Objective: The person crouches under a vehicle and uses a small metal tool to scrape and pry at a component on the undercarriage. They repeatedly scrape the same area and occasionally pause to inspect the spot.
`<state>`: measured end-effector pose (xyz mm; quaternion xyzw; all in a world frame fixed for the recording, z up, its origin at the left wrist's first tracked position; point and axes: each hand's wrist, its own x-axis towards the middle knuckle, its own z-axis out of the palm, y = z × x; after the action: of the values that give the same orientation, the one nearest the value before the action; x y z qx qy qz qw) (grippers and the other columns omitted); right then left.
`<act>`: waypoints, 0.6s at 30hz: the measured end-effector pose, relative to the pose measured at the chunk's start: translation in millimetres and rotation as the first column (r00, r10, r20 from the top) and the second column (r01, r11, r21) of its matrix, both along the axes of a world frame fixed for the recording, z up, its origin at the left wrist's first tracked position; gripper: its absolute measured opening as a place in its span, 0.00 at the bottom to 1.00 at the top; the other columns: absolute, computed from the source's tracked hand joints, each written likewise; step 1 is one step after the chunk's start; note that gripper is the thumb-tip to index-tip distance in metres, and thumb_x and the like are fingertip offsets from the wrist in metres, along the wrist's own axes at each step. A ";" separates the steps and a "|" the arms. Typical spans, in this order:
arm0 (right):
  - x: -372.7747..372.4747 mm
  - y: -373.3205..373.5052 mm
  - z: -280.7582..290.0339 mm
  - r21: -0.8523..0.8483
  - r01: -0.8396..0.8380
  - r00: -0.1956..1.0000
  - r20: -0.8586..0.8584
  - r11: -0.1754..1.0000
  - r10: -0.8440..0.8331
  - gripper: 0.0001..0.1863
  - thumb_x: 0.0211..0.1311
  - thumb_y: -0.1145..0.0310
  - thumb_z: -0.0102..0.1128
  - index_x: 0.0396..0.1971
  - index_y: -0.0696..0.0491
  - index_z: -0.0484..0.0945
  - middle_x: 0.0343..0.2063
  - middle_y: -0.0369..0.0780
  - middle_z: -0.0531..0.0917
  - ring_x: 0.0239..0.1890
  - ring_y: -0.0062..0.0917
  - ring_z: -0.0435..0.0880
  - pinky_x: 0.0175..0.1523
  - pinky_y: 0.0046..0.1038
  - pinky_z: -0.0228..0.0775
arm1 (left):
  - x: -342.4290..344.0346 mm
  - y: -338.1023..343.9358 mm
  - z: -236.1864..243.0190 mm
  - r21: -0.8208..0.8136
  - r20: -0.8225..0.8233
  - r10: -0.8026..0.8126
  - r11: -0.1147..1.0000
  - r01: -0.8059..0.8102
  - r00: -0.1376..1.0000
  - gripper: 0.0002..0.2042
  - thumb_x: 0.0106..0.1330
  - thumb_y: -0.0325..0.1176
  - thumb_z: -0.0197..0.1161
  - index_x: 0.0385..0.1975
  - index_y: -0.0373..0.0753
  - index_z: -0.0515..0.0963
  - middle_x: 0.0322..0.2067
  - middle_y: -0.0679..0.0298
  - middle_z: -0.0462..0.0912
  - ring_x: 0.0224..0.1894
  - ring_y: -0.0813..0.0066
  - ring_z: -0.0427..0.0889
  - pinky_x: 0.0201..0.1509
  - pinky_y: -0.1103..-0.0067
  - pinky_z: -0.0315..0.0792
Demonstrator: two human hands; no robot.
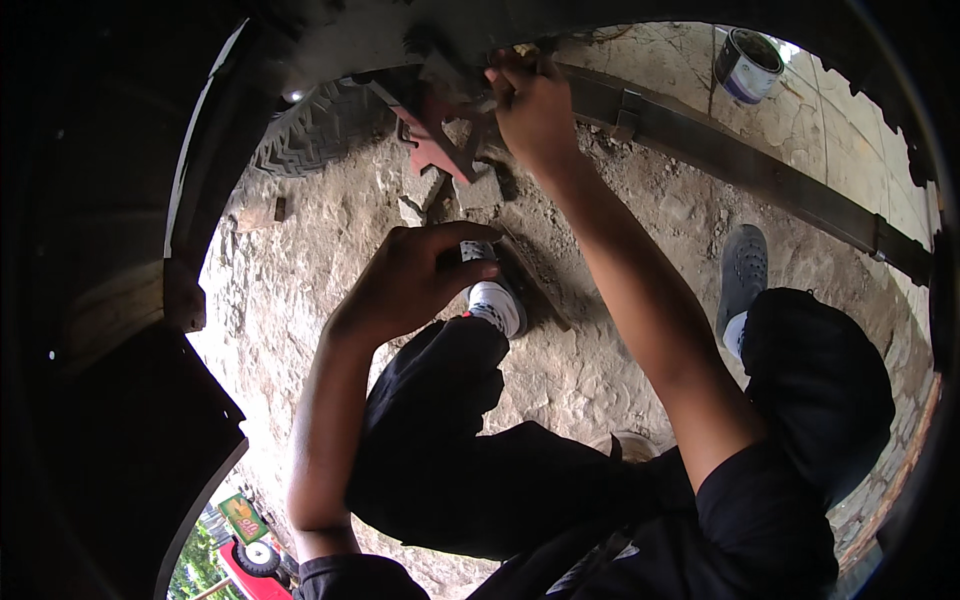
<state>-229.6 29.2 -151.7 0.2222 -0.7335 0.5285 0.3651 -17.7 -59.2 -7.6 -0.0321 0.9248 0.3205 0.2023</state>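
Note:
My right hand (535,115) reaches up to the dark underside of a vehicle or machine (350,40), its fingers curled at a shadowed part. What they grip is too dark to make out. Left of it stands a red metal stand (435,140), angled in shape, with grey stone blocks (480,190) at its foot. Lower down, my left hand (410,275) hangs in the air above my shoe, thumb and forefinger apart in a C shape. Nothing shows between them but the shoe and sock behind.
A treaded black tyre (320,130) stands at the far left. One long dark metal beam (740,150) runs across the right side. Beyond it sits an open can (748,68). My shoes (742,270) rest on rough dirt ground. Dark panels fill the left; a red vehicle (245,575) shows lower left.

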 end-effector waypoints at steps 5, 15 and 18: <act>-22.7 1.7 9.6 0.056 -0.036 0.999 0.008 0.998 0.036 0.04 0.63 0.72 0.66 0.34 0.54 0.88 0.33 0.47 0.88 0.41 0.46 0.86 0.46 0.44 0.81 | -2.1 0.0 -5.3 0.019 -0.018 -0.056 0.998 0.056 0.998 0.18 0.69 0.39 0.72 0.54 0.38 0.84 0.26 0.57 0.87 0.27 0.76 0.83 0.36 0.75 0.75; 9.3 -0.9 16.6 0.217 -0.036 0.990 0.142 0.976 0.005 0.10 0.67 0.69 0.59 0.40 0.58 0.84 0.39 0.58 0.84 0.44 0.54 0.85 0.46 0.48 0.79 | 13.3 -16.0 -15.7 0.058 0.003 0.000 0.998 -0.001 1.000 0.18 0.70 0.37 0.71 0.59 0.44 0.83 0.23 0.66 0.79 0.26 0.83 0.73 0.35 0.79 0.70; 7.1 7.1 26.2 0.147 -0.119 0.983 0.159 0.982 0.096 0.10 0.68 0.70 0.57 0.42 0.57 0.84 0.43 0.58 0.83 0.45 0.55 0.84 0.49 0.49 0.79 | 12.2 -17.3 -9.4 0.012 -0.001 0.005 1.000 -0.005 1.000 0.19 0.70 0.37 0.70 0.59 0.44 0.83 0.23 0.67 0.77 0.27 0.83 0.73 0.37 0.79 0.71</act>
<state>-222.5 36.3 -125.5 0.2489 -0.7850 0.5037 0.2609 -5.5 -76.6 -17.0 -0.0329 0.9229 0.3265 0.2012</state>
